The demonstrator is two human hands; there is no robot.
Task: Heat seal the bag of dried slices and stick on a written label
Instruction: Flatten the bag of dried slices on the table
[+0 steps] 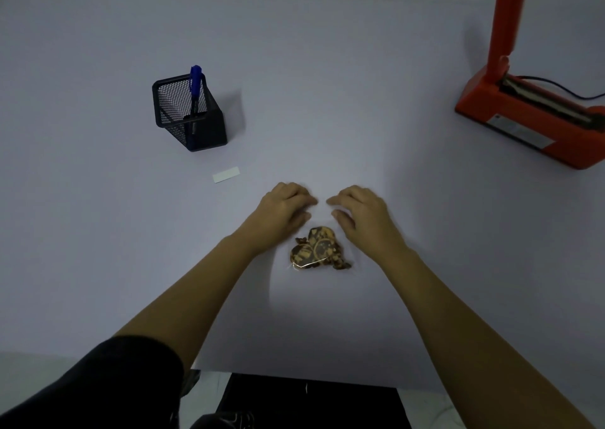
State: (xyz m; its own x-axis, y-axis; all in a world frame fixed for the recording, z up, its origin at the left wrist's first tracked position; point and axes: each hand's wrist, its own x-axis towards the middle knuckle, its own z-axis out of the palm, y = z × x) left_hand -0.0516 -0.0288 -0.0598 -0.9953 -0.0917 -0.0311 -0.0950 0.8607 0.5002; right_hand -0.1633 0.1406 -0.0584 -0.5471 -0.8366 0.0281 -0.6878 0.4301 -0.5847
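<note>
left hand and right hand are pinching the bag mouth flat, seemingly readying it for carrying to the heat sealer.

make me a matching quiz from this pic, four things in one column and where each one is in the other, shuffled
Things
1. blue pen
2. white label
3. orange heat sealer
4. bag of dried slices

Places
A. far right of the table, arm raised
B. standing in the black mesh pen holder
C. lying flat on the table, on the near side of the pen holder
D. between the left hand and the right hand, nearest the person

Pairs: 1-B, 2-C, 3-A, 4-D
</note>
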